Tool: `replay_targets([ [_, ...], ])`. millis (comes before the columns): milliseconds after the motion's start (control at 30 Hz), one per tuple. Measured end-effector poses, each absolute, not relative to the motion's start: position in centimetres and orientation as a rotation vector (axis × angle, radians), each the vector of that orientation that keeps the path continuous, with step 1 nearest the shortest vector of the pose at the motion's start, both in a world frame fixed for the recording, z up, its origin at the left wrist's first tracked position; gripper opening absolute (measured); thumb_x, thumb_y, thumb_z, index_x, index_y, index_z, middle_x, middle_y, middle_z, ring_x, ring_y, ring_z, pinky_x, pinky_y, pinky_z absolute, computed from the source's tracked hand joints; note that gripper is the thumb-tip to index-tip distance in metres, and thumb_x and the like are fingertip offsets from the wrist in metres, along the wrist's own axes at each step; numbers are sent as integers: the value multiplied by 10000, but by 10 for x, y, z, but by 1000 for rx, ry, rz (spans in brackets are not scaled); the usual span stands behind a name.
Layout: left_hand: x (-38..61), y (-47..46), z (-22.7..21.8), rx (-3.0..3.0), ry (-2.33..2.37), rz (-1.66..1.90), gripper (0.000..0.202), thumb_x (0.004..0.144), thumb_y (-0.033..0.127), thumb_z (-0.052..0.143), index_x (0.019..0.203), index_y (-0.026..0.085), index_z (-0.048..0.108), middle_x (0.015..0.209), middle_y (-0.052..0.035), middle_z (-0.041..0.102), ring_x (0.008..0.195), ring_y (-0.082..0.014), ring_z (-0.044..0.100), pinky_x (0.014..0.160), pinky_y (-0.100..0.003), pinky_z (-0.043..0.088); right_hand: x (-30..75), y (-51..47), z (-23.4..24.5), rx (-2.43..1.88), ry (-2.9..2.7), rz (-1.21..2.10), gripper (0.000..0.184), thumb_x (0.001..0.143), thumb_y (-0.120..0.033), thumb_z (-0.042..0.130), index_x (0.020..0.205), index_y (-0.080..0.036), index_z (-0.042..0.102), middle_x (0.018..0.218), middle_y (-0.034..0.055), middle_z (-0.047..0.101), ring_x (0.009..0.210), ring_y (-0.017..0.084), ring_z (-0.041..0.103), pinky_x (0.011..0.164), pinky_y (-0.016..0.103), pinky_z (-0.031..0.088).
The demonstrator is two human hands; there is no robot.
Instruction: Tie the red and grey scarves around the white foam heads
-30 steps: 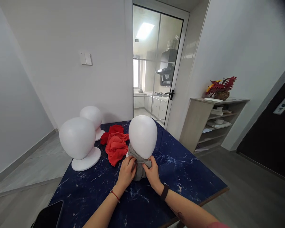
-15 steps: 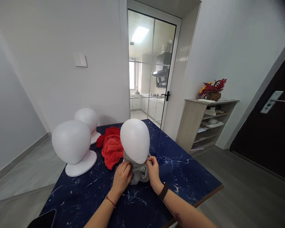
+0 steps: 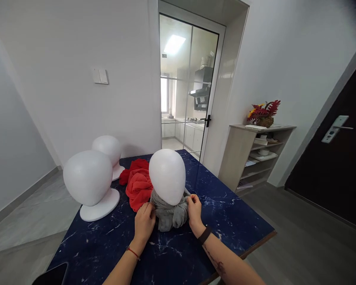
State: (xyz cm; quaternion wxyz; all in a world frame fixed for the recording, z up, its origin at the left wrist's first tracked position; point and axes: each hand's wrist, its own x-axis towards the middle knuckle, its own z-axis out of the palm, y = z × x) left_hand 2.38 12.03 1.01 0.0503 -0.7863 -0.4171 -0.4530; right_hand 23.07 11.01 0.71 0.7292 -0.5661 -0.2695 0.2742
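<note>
A white foam mannequin head point(image 3: 167, 174) stands upright on the dark blue marbled table point(image 3: 172, 253). Around its neck lies a bunched grey scarf point(image 3: 169, 217), which hides the base. My left hand point(image 3: 145, 221) is closed at the scarf's left side, its fingertips on the cloth. On the opposite side, my right hand point(image 3: 195, 213) pinches the scarf's edge between thumb and fingers. Just behind my left hand, a red scarf point(image 3: 138, 184) rests in a crumpled heap.
Two more white foam heads, a near one point(image 3: 89, 178) and a far one point(image 3: 108, 149), stand at the table's left. A dark phone point(image 3: 52, 275) lies at the near left corner. Beyond the table are a shelf unit point(image 3: 240, 158) and a glass door point(image 3: 190, 87).
My hands have moved apart, the left one leftward and the right one slightly right. The grey scarf now spreads wider around the neck, with more of its front showing.
</note>
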Motion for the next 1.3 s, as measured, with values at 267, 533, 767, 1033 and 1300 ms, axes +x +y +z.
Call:
replay_targets([
  [267, 19, 121, 13, -2352, -1469, -1731, 146, 723, 73, 450, 720, 218, 469, 837, -22, 630, 769, -171, 607, 685, -299, 479, 234, 111, 5, -1319, -684, 495, 119, 630, -305, 487, 677, -196, 494, 643, -32, 466, 625, 137, 403, 605, 246, 335],
  [533, 17, 117, 28, -2738, -1247, -1500, 185, 654, 34, 412, 694, 207, 463, 755, -23, 559, 819, -199, 519, 750, -355, 432, 243, 120, -5, -1404, -813, 481, 321, 648, -291, 556, 938, -187, 645, 732, 20, 601, 670, 191, 522, 654, 290, 390],
  [767, 14, 116, 32, -2876, -1242, -1249, 187, 673, 34, 429, 724, 198, 504, 809, -30, 558, 851, -197, 501, 781, -356, 426, 243, 112, 4, -1465, -1077, 288, 236, 726, -279, 523, 855, -218, 711, 861, 69, 620, 837, 227, 528, 760, 325, 382],
  [1033, 22, 107, 33, -2770, -860, -767, 283, 750, 131, 567, 1013, 235, 564, 991, -52, 579, 963, -236, 490, 924, -428, 373, 240, 112, 11, -1276, -1073, 564, 233, 789, -362, 513, 840, -184, 655, 786, 33, 663, 719, 186, 556, 667, 280, 400],
  [1300, 22, 109, 30, -2879, -815, -793, 156, 744, 99, 552, 837, 225, 560, 933, -42, 608, 890, -207, 553, 810, -357, 429, 241, 120, 7, -1042, -809, 841, 304, 707, -400, 596, 889, -162, 647, 817, 41, 670, 727, 172, 562, 681, 280, 443],
])
